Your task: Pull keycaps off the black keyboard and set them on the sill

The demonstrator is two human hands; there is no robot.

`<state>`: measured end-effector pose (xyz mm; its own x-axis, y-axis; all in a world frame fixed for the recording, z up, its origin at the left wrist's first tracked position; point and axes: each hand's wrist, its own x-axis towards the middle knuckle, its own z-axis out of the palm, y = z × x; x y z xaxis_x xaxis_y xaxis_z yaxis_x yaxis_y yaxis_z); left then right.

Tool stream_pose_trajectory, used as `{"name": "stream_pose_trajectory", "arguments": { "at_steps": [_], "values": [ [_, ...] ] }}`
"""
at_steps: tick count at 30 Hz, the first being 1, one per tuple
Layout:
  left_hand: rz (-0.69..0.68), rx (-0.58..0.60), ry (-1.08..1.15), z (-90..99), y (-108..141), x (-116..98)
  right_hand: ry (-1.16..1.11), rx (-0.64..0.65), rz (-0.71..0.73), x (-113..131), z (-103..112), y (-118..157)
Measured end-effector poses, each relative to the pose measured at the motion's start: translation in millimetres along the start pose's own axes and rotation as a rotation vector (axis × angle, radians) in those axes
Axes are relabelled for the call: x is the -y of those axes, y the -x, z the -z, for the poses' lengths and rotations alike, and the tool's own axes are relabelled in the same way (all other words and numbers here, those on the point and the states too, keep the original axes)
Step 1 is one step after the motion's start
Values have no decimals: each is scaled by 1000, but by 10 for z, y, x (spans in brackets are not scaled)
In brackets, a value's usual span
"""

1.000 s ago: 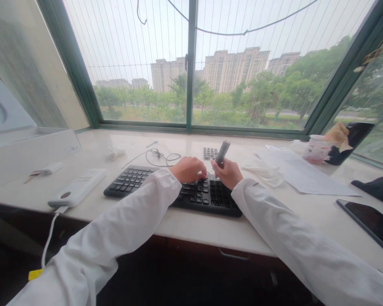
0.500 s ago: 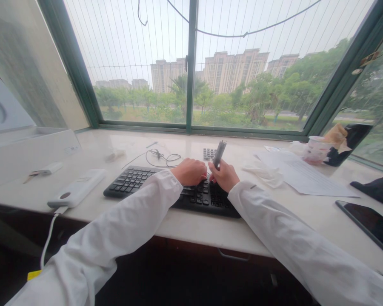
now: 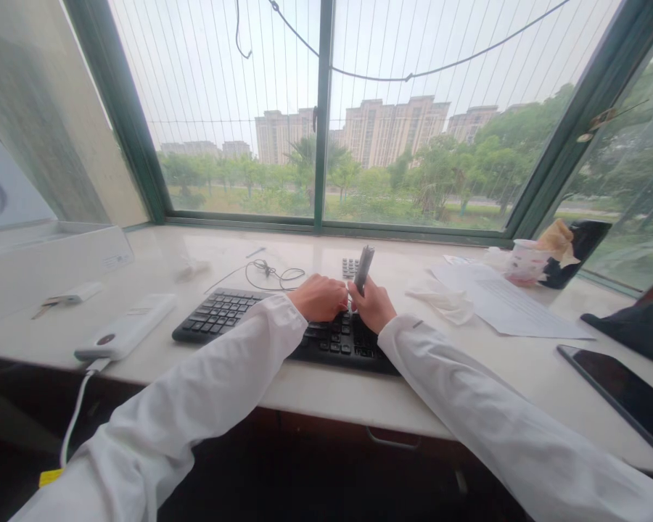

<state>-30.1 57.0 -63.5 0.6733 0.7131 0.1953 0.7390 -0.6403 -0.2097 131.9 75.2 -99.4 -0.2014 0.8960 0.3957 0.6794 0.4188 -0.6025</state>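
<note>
A black keyboard (image 3: 218,313) lies on the white counter, its right part showing bare spots without keycaps. My left hand (image 3: 321,297) is closed over the keyboard's right half, fingertips pinched together beside my right hand; what they hold, if anything, is hidden. My right hand (image 3: 374,304) grips a slim dark grey tool (image 3: 364,268), whose upper end sticks up above the fist, tilted slightly right. The tool's lower end is too small to make out. Behind the hands, several loose keycaps (image 3: 350,268) sit in rows on the counter.
The keyboard's cable (image 3: 272,271) coils behind it. At left are a white power bank (image 3: 128,330) with a cable and an open white box (image 3: 54,254). Crumpled tissue (image 3: 446,301), printed paper (image 3: 500,301), a paper cup (image 3: 525,262) and a phone (image 3: 620,391) lie to the right.
The view has shifted slightly. Both hands remain together above the keyboard's right half, and the tool in my right hand has shifted a little.
</note>
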Motion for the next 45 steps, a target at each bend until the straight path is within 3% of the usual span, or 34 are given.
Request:
{"name": "stream_pose_trajectory", "arguments": {
  "at_steps": [3, 11, 25, 33, 37, 45],
  "values": [
    [-6, -9, -1, 3, 5, 7, -6, 11, 11, -1, 5, 3],
    [-3, -9, 10, -17, 3, 42, -56, 24, -122, -7, 2, -36],
    [-16, -25, 61, -53, 23, 101, 88, 28, -220, 51, -82, -93],
    [5, -29, 156, -71, 25, 153, 133, 3, 64, 53, -80, 45],
    [14, -37, 211, -85, 27, 186, 83, -20, 114, 63, -74, 70],
    [45, -67, 229, -80, 33, 191, 71, -97, -108, 1, -10, -2]
  ]
}}
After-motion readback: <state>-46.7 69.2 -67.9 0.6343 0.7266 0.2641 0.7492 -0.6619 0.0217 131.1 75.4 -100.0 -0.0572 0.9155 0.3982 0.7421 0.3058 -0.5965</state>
